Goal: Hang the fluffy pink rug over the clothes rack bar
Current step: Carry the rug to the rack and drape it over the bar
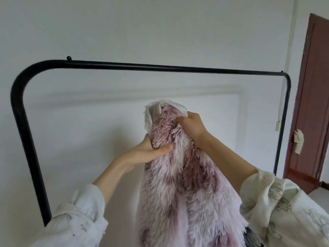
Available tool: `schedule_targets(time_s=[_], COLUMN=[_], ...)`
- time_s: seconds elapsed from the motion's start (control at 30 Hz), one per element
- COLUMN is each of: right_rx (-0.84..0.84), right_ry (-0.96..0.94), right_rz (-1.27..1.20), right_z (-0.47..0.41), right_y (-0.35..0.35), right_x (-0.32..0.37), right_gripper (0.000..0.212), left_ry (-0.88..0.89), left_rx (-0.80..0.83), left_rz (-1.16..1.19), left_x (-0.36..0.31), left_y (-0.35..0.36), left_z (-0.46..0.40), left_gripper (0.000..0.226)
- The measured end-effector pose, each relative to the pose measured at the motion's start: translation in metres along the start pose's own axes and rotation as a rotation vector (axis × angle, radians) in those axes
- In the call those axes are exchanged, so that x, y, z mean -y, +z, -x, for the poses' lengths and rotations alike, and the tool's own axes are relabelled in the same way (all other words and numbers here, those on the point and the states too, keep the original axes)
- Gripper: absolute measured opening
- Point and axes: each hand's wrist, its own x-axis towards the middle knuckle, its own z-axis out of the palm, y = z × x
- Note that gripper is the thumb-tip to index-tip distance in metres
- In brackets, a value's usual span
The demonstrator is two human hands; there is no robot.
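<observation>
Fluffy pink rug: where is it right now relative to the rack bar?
In the head view the fluffy pink rug hangs bunched at centre, gripped by the left hand and right hand, below the black rack bar, not over it.

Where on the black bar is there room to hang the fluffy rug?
The whole top bar is bare between its two curved corners. It is crowded only lower down, where the left hand and right hand bunch the rug.
</observation>
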Motion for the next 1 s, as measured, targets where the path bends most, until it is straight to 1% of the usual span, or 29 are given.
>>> schedule_targets(time_s=[0.03, 0.07, 0.1, 0.13, 0.17, 0.2, 0.23, 0.3, 0.37, 0.43, 0.47, 0.5, 0.53, 0.57, 0.63, 0.7, 0.8, 0.87, 0.9, 0.93, 1.0], right_rx=[-0.013, -0.011, -0.007, -0.005, -0.005, -0.009, -0.019, -0.057, -0.091, -0.128, -0.142, -0.153, -0.15, -0.134, -0.046, 0.05, 0.146, 0.172, 0.183, 0.198, 0.243], right_ry=[-0.001, -0.01, -0.021, -0.042, -0.066, -0.094, -0.123, -0.173, -0.212, -0.207, -0.18, -0.165, -0.176, -0.222, -0.335, -0.399, -0.393, -0.348, -0.328, -0.318, -0.338], right_rz=[-0.044, -0.067, -0.082, -0.083, -0.079, -0.06, -0.014, 0.123, 0.293, 0.402, 0.425, 0.439, 0.454, 0.469, 0.477, 0.463, 0.392, 0.357, 0.323, 0.272, 0.157], right_z=[-0.001, -0.002, -0.003, -0.003, -0.003, -0.005, -0.006, -0.01, -0.013, -0.016, -0.016, -0.015, -0.014, -0.01, -0.002, 0.006, 0.008, 0.003, 0.001, -0.001, -0.003], right_y=[0.001, 0.001, 0.001, -0.001, -0.003, -0.005, -0.008, -0.017, -0.029, -0.039, -0.043, -0.046, -0.049, -0.051, -0.051, -0.049, -0.042, -0.037, -0.035, -0.033, -0.027], right_x=[0.007, 0.012, 0.02, 0.025, 0.031, 0.035, 0.038, 0.042, 0.045, 0.045, 0.043, 0.041, 0.038, 0.037, 0.038, 0.045, 0.057, 0.066, 0.071, 0.075, 0.082], right_gripper=[0.035, 0.037, 0.035, 0.031, 0.025, 0.021, 0.02, 0.024, 0.025, 0.016, 0.034, 0.057, 0.075, 0.084, 0.087, 0.086, 0.095, 0.101, 0.096, 0.083, 0.041], left_ry=[-0.054, -0.093, -0.123, -0.143, -0.14, -0.132, -0.127, -0.119, -0.101, -0.097, -0.088, -0.08, -0.073, -0.064, -0.039, 0.011, 0.1, 0.139, 0.153, 0.16, 0.157], left_rx=[0.079, 0.117, 0.112, 0.066, -0.002, -0.077, -0.143, -0.221, -0.273, -0.351, -0.394, -0.426, -0.443, -0.456, -0.464, -0.471, -0.489, -0.49, -0.495, -0.505, -0.533], left_rz=[-0.013, -0.003, 0.03, 0.061, 0.058, 0.007, -0.033, -0.033, 0.042, 0.104, 0.138, 0.175, 0.204, 0.234, 0.271, 0.289, 0.278, 0.276, 0.288, 0.299, 0.323], left_x=[0.005, 0.012, 0.014, 0.017, 0.015, 0.013, 0.011, 0.003, -0.005, -0.019, -0.028, -0.038, -0.05, -0.062, -0.087, -0.106, -0.13, -0.144, -0.148, -0.152, -0.157], left_y=[0.005, 0.008, 0.012, 0.011, 0.008, 0.003, -0.002, -0.015, -0.026, -0.036, -0.04, -0.044, -0.048, -0.052, -0.059, -0.065, -0.07, -0.071, -0.071, -0.072, -0.074], left_z=[0.006, 0.008, 0.01, 0.009, 0.009, 0.008, 0.006, 0.004, 0.002, 0.003, 0.002, 0.002, 0.001, 0.0, -0.004, -0.009, -0.014, -0.015, -0.016, -0.018, -0.018], left_gripper=[0.121, 0.124, 0.117, 0.1, 0.077, 0.059, 0.056, 0.06, 0.043, 0.033, 0.029, 0.025, 0.025, 0.026, 0.027, 0.022, 0.021, 0.022, 0.024, 0.026, 0.026])
